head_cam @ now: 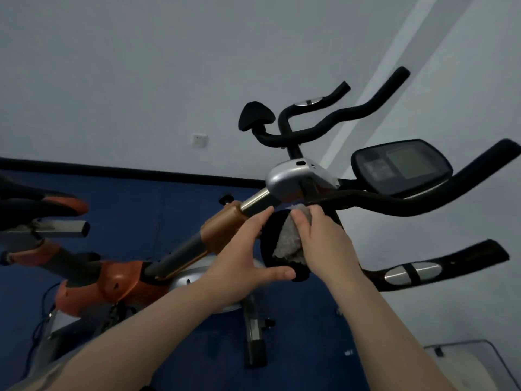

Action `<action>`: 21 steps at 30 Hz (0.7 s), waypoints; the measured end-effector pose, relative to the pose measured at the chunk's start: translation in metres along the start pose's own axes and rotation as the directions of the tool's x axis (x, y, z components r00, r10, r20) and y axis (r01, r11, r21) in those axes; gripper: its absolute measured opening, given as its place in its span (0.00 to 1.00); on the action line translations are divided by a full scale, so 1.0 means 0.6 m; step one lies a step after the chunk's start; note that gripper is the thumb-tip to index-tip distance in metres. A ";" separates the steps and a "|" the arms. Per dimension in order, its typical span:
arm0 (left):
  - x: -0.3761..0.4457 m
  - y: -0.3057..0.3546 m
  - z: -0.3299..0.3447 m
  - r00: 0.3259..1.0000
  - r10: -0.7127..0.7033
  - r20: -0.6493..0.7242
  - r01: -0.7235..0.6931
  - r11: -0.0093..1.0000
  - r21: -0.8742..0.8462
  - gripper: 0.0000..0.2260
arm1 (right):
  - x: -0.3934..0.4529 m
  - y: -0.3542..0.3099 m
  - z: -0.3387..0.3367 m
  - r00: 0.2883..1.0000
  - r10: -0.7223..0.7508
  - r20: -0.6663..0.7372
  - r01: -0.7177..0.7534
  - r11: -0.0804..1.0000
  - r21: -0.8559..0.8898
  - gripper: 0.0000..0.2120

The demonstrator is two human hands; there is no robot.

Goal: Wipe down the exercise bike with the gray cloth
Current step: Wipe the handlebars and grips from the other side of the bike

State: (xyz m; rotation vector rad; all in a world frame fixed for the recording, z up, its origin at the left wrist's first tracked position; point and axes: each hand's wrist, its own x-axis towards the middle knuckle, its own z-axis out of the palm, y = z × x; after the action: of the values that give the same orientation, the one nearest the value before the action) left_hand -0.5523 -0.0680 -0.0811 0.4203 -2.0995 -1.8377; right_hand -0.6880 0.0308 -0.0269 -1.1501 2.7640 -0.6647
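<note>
Layout relative to the elbow pad: the cloth lies on it, left hand at its left edge, right hand on its right. Console above right; saddle far left; wall socket behind, upper left.

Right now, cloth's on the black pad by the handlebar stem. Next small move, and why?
Probably drag the gray cloth down across the black pad toward its lower edge. The right hand presses the cloth on the pad's upper right part, the left hand steadies the rim, and bare pad shows left of and below the cloth.
</note>
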 end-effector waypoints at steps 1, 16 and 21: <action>0.007 0.001 -0.007 0.999 0.026 0.032 -0.027 0.999 0.037 0.52 | 0.001 -0.007 0.004 0.999 0.029 -0.019 -0.029 0.999 -0.026 0.18; 0.071 -0.007 -0.086 0.911 0.203 0.359 -0.292 0.932 0.213 0.46 | -0.042 -0.059 0.011 0.851 0.506 -0.143 -0.519 0.852 -0.069 0.22; 0.074 -0.009 -0.089 0.890 0.240 0.387 -0.299 0.949 0.100 0.42 | -0.099 -0.083 0.025 0.760 0.628 -0.169 -0.601 0.777 0.186 0.16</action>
State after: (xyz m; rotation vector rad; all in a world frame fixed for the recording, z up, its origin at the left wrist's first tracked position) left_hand -0.5699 -0.1353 -0.0778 -0.2026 -2.4112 -1.6935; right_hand -0.6095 0.0356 -0.0251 -0.0888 2.9539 -0.8839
